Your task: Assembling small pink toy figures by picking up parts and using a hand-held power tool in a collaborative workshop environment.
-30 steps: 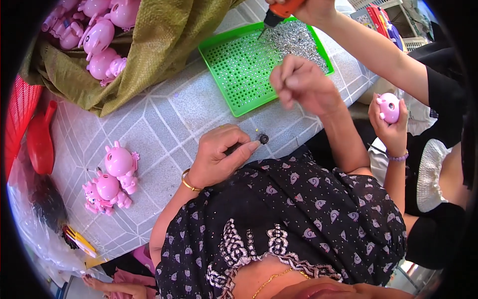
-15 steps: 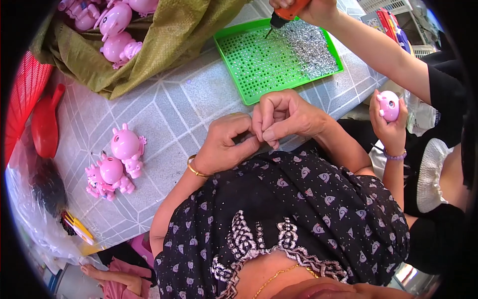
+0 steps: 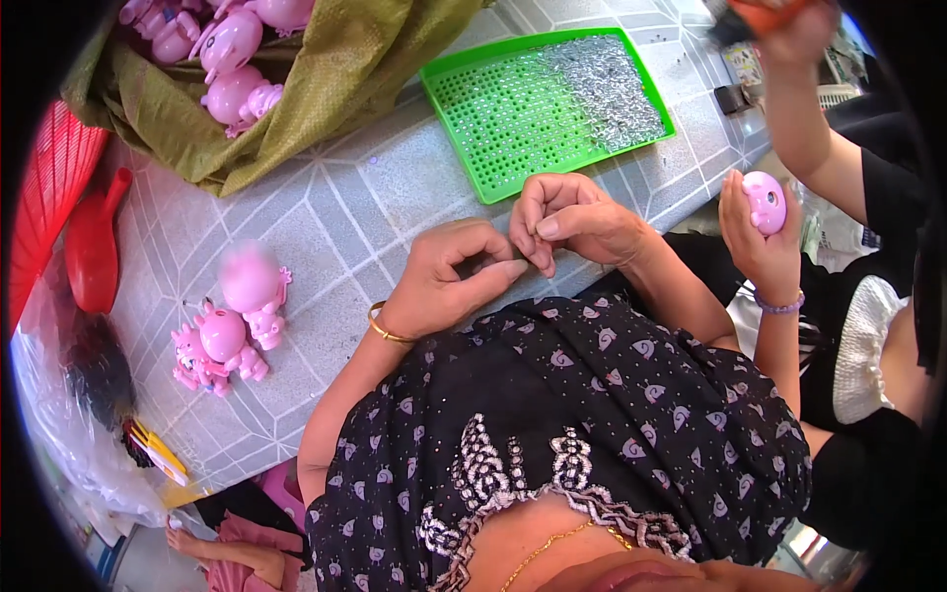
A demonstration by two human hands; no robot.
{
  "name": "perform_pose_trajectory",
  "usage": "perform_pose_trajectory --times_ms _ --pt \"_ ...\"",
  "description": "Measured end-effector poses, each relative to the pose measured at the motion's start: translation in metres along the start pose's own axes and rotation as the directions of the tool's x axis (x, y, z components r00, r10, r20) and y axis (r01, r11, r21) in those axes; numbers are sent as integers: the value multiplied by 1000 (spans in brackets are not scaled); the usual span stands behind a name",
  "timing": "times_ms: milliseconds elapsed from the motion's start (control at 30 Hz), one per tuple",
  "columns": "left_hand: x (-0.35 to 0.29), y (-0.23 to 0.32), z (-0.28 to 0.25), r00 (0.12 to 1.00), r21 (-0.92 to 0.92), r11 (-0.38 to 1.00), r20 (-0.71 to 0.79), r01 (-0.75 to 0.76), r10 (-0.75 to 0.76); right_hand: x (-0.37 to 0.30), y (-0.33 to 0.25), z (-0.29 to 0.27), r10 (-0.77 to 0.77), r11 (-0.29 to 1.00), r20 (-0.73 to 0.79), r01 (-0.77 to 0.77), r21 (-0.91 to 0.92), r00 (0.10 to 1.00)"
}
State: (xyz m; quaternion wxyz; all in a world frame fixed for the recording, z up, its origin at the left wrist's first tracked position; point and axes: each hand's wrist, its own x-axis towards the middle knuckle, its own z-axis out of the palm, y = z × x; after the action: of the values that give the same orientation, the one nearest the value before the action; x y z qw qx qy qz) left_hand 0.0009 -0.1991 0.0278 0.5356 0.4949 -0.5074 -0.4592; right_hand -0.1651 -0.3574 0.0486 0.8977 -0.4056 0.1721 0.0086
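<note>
My left hand [image 3: 449,271] rests at the near table edge, fingers curled in and thumb pointing toward the other hand. Close beside it, my right hand [image 3: 582,229] is closed, its thumb pressed on the bent fingers. Anything inside either hand is hidden. Just beyond them lies a green tray [image 3: 473,170] full of small holes, with many silver screws [image 3: 621,94] heaped at its right side. To the left, several pink toy figures [image 3: 223,335] stand together on the table.
A person at right holds a pink toy head [image 3: 764,202] and a blurred orange power screwdriver [image 3: 764,18]. An olive woven sack [image 3: 335,89] of pink toys lies at far left. A red basket [image 3: 49,187], red scoop-like piece [image 3: 91,252] and yellow-handled tools [image 3: 158,452] line the left side.
The other person's screwdriver has lifted from the tray and swung right. Their pink toy head has turned. My hands have shifted slightly apart; the topmost standing toy's head now looks blurred.
</note>
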Motion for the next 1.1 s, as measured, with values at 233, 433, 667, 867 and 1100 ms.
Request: perform_pose_trajectory --times_ms 233,433,667,867,1100 --pt "0 2 0 980 -67 980 -57 189 -193 -5 17 -12 -51 998 -5 52 25 999" --pt "1 0 4 982 -109 981 -84 161 -170 -21 24 -23 -44 993 58 38 110 997" --pt "-3 -4 6 971 -132 970 -106 202 -217 -15 28 -31 -156 967 157 117 228 975" --pt "-3 -5 8 975 -143 973 -97 183 -198 -16 28 -31 -170 966 166 131 223 971" --pt "-3 -4 9 972 -146 970 -110 192 -208 -14 29 -33 -169 963 194 120 241 966"
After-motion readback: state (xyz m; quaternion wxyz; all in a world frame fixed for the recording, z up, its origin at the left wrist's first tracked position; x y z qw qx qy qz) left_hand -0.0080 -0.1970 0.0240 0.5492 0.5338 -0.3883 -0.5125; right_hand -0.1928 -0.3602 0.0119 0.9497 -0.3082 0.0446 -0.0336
